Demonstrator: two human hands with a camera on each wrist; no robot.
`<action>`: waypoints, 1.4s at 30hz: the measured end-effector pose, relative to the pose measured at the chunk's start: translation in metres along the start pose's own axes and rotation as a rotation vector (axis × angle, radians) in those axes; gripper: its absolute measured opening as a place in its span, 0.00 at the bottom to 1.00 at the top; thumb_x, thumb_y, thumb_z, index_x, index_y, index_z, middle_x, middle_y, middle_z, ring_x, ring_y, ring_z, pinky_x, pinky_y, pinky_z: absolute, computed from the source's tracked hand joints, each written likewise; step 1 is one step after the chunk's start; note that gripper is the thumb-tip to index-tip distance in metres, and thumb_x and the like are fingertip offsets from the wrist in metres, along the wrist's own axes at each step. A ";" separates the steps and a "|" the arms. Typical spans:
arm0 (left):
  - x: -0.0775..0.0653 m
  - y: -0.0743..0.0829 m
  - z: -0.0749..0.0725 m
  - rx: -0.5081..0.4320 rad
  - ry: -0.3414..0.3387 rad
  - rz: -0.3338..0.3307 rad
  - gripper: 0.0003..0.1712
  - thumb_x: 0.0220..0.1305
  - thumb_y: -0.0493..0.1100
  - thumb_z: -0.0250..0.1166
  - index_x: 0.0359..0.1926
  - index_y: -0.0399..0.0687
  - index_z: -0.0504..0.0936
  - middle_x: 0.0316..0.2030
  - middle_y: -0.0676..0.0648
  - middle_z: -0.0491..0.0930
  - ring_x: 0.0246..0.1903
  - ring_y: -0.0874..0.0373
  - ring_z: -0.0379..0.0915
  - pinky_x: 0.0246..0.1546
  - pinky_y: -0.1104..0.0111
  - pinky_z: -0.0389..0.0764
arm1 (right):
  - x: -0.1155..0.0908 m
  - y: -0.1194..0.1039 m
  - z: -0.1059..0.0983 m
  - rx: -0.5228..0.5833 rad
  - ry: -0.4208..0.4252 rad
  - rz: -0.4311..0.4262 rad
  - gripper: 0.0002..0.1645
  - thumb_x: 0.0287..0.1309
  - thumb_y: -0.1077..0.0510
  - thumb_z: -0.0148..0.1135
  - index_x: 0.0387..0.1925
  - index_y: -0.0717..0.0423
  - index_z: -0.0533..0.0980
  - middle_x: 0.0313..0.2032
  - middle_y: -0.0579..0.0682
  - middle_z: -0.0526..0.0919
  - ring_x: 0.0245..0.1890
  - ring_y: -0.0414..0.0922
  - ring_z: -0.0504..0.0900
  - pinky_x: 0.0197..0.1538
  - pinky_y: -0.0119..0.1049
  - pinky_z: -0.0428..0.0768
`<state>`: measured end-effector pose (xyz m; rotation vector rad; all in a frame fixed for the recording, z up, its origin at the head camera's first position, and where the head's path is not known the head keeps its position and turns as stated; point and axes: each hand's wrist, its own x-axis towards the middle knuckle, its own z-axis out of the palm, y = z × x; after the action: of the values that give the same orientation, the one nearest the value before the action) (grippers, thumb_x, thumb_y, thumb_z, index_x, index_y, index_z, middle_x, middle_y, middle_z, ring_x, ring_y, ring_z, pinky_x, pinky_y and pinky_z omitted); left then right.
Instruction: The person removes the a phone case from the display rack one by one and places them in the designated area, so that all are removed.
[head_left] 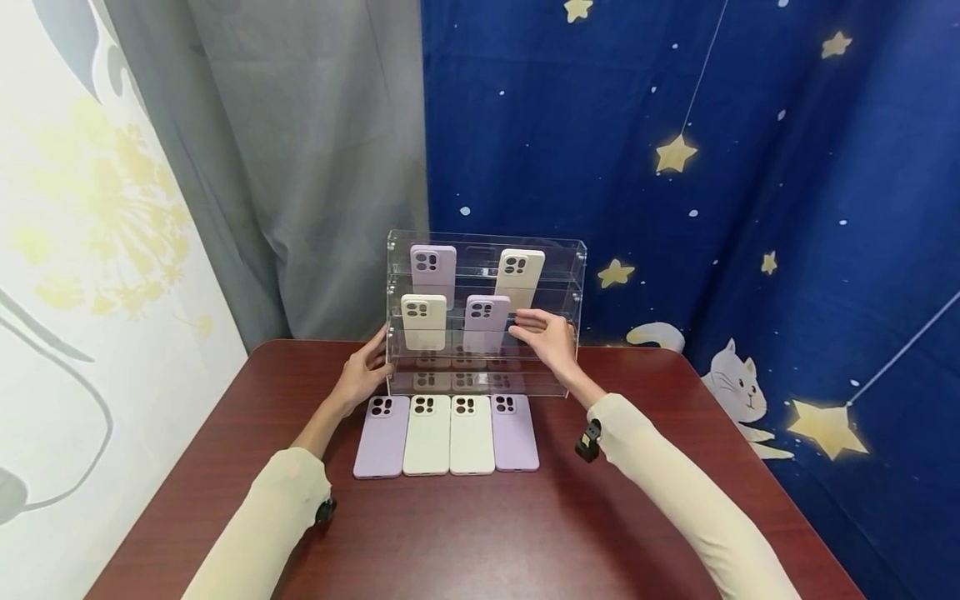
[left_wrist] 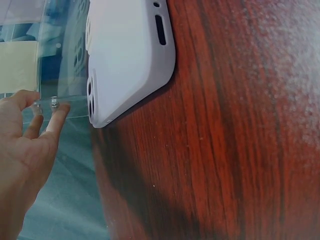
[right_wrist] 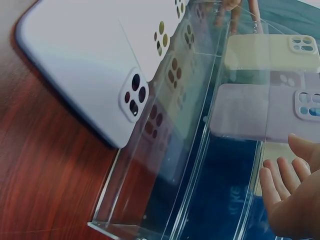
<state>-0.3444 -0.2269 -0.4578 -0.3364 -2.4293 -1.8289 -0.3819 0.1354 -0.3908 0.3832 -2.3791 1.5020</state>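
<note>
On a reddish-brown wood-grain table (head_left: 480,537) in front of you stands a clear acrylic tiered display stand (head_left: 558,385). Four phone cases lean upright in it. The upper pair is a lilac phone case with camera cut-outs (head_left: 433,271) at left and a cream phone case (head_left: 521,275) at right. On the tier below, a lower cream case (head_left: 425,317) is at left, with a lower lilac case (head_left: 486,317) to its right. Four more lie flat, side by side, just before the stand: from left, a lilac (head_left: 381,446), a cream (head_left: 427,442), another cream (head_left: 472,442) and another lilac (head_left: 516,442).

Your right hand (head_left: 551,340) is beside the lower lilac case, fingers extended and thumb apart, with hold of nothing; whether a fingertip brushes the case cannot be told. Your left hand (head_left: 360,379) has its fingertips at the stand's left end; whether they pinch the panel or merely brace it is unclear.

The step in hand appears to be seating or squaring up the lower lilac case. The next move probably calls for your left hand to steady the stand while your right straightens that case or reaches down to the flat row.
</note>
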 end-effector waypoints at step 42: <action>0.008 -0.023 0.002 0.053 0.033 0.008 0.51 0.72 0.28 0.60 0.83 0.73 0.50 0.76 0.32 0.61 0.70 0.33 0.66 0.64 0.46 0.76 | 0.016 -0.026 0.007 -0.001 0.022 -0.040 0.20 0.57 0.63 0.77 0.52 0.62 0.86 0.45 0.60 0.89 0.47 0.53 0.90 0.49 0.39 0.88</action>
<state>-0.3567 -0.2299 -0.4780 -0.3085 -2.4456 -1.7496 -0.3875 0.1174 -0.3660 0.4098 -2.3412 1.4805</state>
